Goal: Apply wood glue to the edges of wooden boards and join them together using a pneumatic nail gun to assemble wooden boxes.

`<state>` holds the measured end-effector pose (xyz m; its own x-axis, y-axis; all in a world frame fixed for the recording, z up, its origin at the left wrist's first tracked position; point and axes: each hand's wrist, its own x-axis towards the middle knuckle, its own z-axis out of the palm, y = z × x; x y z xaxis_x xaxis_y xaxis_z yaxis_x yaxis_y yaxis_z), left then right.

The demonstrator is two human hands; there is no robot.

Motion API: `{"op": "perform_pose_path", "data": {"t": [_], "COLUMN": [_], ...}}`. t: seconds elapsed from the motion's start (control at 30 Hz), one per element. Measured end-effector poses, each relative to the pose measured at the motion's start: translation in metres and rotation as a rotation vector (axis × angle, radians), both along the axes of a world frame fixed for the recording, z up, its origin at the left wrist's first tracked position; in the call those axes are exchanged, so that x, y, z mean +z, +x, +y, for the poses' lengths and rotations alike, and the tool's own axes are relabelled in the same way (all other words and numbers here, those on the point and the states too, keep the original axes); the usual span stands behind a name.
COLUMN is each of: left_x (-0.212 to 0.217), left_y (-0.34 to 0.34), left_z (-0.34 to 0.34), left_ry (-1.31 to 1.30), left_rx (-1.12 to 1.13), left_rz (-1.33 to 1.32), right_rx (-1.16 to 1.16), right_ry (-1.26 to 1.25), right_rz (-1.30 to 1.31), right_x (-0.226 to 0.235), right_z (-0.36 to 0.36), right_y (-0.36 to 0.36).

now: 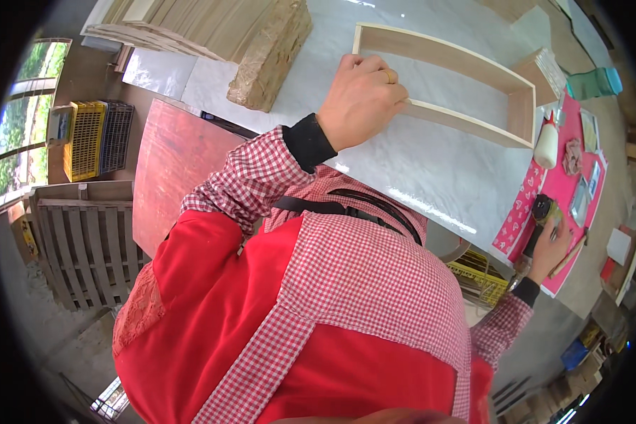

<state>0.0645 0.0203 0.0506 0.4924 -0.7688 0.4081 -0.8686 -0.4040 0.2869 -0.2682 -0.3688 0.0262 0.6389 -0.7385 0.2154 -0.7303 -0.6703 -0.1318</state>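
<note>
Behind the left hand (364,99), the frame (466,123) is part-hidden.

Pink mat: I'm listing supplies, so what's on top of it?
On the mat are a white bottle, a crumpled wad and a shiny flat item, among others. The right hand holds a tool over it; what those cover cannot be seen.

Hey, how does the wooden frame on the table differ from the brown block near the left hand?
Colour: the wooden frame is pale, while the brown block is darker and mottled.
Shape: the frame is thin-walled around an open middle; the block looks solid and chunky.
Contact: the left hand is on the frame's near left corner, while no hand touches the block.
Shared: both are longer than wide and rest on the grey table.
</note>
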Motion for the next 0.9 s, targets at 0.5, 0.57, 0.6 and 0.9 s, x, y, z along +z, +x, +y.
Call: {"op": "perform_pose_path", "data": {"t": [0.5, 0.57, 0.6, 0.9], "left_x": [0.008, 0.000, -0.003, -0.029], "left_y": [-0.003, -0.016, -0.022, -0.057], "left_z": [0.030, 0.026, 0.023, -0.028], "left_ry": [0.053, -0.027, -0.067, -0.065], "left_rx": [-0.067, -0.021, 0.007, -0.083], "left_rz": [0.037, -0.030, -0.066, -0.107], "right_rx": [-0.206, -0.260, -0.272, 0.164], "right_ry": [0.047, 0.009, 0.084, 0.548], "right_rz": [-0.257, -0.321, -0.531, -1.220], "right_x": [-0.052, -0.063, -0.072, 0.015], "right_z": [-0.014, -0.022, -0.033, 0.040], "right_y": [0.170, 0.167, 0.161, 0.144]}}
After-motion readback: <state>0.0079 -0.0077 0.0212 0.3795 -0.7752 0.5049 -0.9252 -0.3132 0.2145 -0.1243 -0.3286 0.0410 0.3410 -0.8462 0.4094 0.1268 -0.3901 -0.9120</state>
